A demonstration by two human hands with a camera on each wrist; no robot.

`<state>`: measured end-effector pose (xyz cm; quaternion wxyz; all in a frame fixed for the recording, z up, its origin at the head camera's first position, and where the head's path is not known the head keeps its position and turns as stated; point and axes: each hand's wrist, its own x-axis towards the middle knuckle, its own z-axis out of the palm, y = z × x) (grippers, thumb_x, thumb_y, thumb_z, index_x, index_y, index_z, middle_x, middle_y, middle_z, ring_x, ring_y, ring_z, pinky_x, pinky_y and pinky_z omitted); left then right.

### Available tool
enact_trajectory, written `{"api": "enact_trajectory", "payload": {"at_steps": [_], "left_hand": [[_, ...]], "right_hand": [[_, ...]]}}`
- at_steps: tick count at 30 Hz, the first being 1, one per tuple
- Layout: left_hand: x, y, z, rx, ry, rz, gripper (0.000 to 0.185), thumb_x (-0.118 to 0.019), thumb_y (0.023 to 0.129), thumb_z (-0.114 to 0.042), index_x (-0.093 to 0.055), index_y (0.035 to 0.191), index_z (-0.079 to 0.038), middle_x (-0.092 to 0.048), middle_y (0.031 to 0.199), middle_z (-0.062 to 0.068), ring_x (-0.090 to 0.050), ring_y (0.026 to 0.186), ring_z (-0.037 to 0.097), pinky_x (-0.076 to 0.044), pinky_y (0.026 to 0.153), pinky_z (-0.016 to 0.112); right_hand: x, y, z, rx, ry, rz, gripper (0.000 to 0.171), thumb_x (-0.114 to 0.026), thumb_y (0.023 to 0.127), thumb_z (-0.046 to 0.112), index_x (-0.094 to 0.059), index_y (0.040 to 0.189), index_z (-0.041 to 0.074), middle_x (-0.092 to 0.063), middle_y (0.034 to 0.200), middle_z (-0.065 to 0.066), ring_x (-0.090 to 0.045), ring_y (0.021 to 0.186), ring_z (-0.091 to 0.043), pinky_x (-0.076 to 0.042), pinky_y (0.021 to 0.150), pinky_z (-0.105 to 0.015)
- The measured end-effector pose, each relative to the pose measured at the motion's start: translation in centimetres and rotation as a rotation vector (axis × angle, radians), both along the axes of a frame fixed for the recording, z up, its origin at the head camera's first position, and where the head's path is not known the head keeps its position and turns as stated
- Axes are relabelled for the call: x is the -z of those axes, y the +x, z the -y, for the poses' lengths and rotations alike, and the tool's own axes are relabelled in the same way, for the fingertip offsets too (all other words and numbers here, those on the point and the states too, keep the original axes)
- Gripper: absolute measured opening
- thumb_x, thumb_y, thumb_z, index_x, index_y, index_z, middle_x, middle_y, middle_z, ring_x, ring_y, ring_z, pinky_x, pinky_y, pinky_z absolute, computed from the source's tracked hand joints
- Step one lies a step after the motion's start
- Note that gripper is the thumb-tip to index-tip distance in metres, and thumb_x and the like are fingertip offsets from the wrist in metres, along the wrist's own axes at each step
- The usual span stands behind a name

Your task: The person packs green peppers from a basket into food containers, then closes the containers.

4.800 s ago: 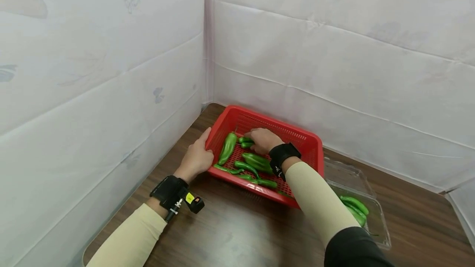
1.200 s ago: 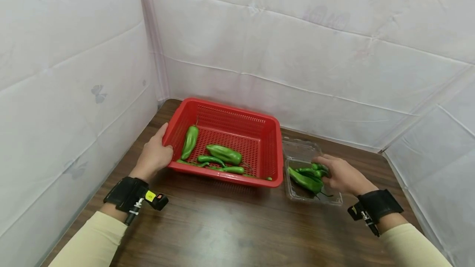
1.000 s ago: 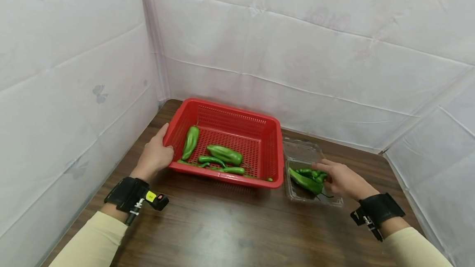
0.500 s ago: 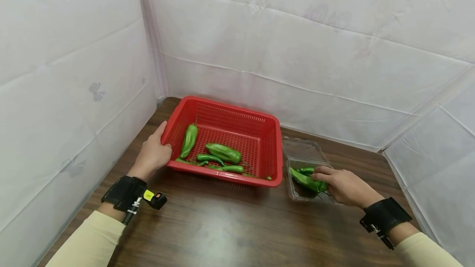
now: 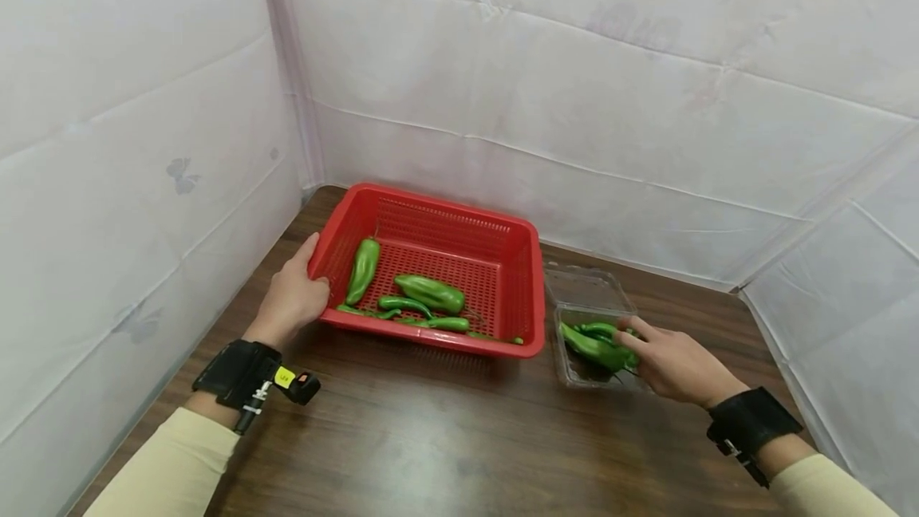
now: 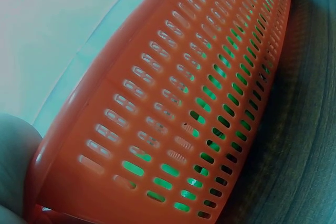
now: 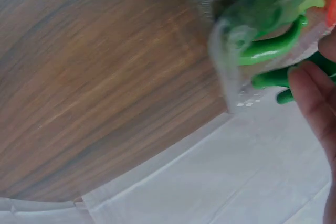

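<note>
While left hand [image 5: 290, 303] grips basket [image 5: 531, 294], wrist view shows right hand [image 5: 671, 361] seemingly pinching peppers [image 7: 273, 61].

Sleeves: cream, close-fitting, covering both forearms, at lower left and lower right of the head view.
Left wrist band [image 5: 234, 373]: black, wide, with a small black unit bearing a yellow label and white fittings.
Right wrist band [image 5: 754, 424]: black, wide, with small white fittings.
</note>
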<state>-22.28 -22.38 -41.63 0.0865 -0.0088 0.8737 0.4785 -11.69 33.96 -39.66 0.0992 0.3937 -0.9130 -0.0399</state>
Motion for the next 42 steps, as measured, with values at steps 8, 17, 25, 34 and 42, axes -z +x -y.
{"api": "enact_trajectory", "payload": {"at_steps": [8, 17, 25, 34, 42], "left_hand": [[0.0, 0.0, 0.0, 0.004, -0.033, -0.009, 0.079, -0.040, 0.101, -0.008, -0.001, 0.169, -0.017, -0.041, 0.156, 0.034, -0.052, 0.131, 0.049, -0.051, 0.100, 0.063], [-0.3, -0.1, 0.1, 0.002, -0.043, 0.000, 0.080, -0.041, 0.102, -0.009, 0.001, 0.169, -0.018, -0.042, 0.155, 0.035, -0.052, 0.131, 0.050, -0.052, 0.099, 0.063], [-0.3, -0.2, 0.2, 0.007, -0.045, 0.006, 0.080, -0.041, 0.102, -0.009, 0.002, 0.169, -0.016, -0.040, 0.156, 0.036, -0.051, 0.132, 0.051, -0.051, 0.100, 0.066], [0.0, -0.1, 0.0, 0.010, -0.040, 0.001, 0.080, -0.041, 0.102, -0.009, 0.001, 0.169, -0.016, -0.040, 0.157, 0.035, -0.051, 0.133, 0.051, -0.051, 0.101, 0.065], [-0.2, -0.2, 0.1, 0.015, -0.050, -0.016, 0.080, -0.042, 0.101, -0.008, 0.000, 0.169, -0.013, -0.040, 0.156, 0.036, -0.050, 0.132, 0.053, -0.051, 0.100, 0.067]], "right_hand": [[1.4, 0.0, -1.3, -0.004, 0.061, -0.022, 0.059, -0.085, 0.071, -0.004, -0.066, 0.124, 0.013, -0.064, 0.125, -0.017, -0.046, 0.060, -0.003, -0.034, 0.052, -0.019], [1.4, 0.7, -1.4, 0.178, -0.061, -0.003, 0.033, -0.074, 0.078, -0.008, -0.065, 0.103, 0.012, -0.062, 0.095, -0.003, -0.041, 0.062, -0.001, -0.031, 0.056, -0.019], [0.8, 0.1, 2.1, 0.737, -0.196, 0.354, 0.046, -0.067, 0.097, 0.052, -0.059, 0.104, 0.007, -0.057, 0.070, 0.000, -0.047, 0.056, -0.012, -0.035, 0.055, -0.030], [0.4, -0.7, 2.9, 0.843, -0.164, 0.524, 0.042, -0.076, 0.091, 0.032, -0.054, 0.108, 0.001, -0.053, 0.073, -0.006, -0.047, 0.062, -0.019, -0.034, 0.057, -0.033], [-0.7, -0.5, 2.6, 0.869, -0.180, 0.445, 0.044, -0.077, 0.092, 0.036, -0.059, 0.107, -0.002, -0.060, 0.074, -0.009, -0.053, 0.061, -0.019, -0.040, 0.057, -0.034]]}}
